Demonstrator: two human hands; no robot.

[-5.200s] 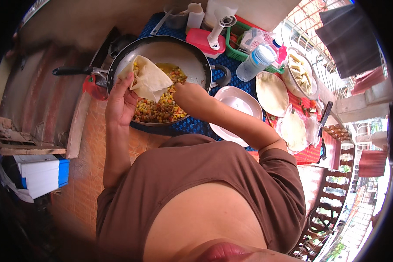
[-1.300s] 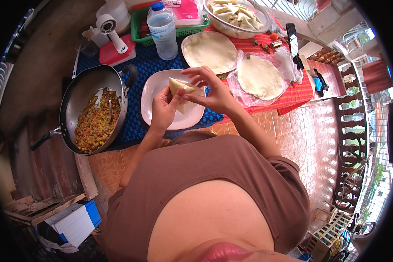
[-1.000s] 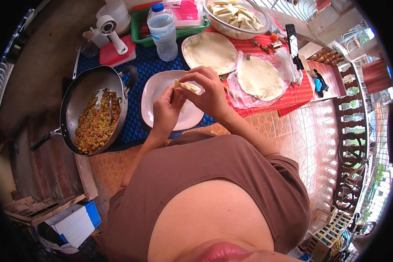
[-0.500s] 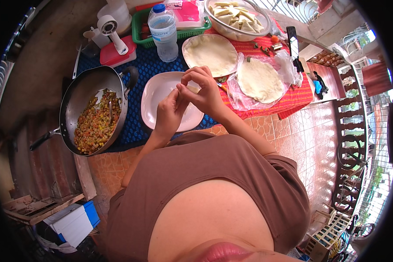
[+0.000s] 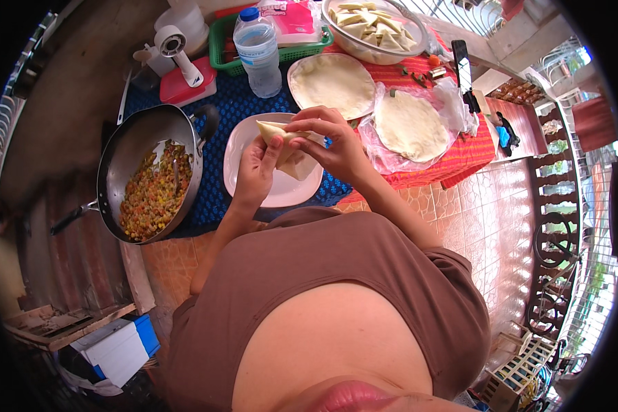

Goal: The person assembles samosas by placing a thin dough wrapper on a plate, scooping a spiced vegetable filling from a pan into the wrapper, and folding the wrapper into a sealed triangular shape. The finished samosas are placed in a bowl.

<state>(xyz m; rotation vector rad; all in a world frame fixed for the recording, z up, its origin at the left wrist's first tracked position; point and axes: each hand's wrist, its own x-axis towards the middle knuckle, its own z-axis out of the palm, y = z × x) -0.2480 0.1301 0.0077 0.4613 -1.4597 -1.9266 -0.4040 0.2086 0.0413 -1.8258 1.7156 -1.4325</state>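
Between my two hands is a pale triangular pastry pocket point(image 5: 273, 130), its pointed corner facing up and left. My left hand point(image 5: 255, 172) grips it with the thumb on the near side. The fingers and thumb of my right hand point(image 5: 340, 145) pinch its right part, hiding some of it. Beneath them lies a pinkish-white square plate point(image 5: 239, 180). To the left, a deep wok point(image 5: 111, 165) contains a diced, colourful filling point(image 5: 151, 199) with a spoon point(image 5: 175, 172) in it. Beyond my hands are round dough wrappers point(image 5: 331, 86) and another wrapper stack point(image 5: 410, 127) on clear plastic.
A bowl point(image 5: 336, 42) of folded triangles stands at the far side. Near it are a water bottle point(image 5: 259, 65), a green basket point(image 5: 228, 67), a small fan point(image 5: 178, 55) on a red-lidded box point(image 5: 168, 88), and a phone point(image 5: 461, 65) on a holder at the right edge.
My hands have turned and opened apart somewhat, so the pastry pocket, mostly hidden before, now shows with its tip raised. My left hand has shifted slightly left.
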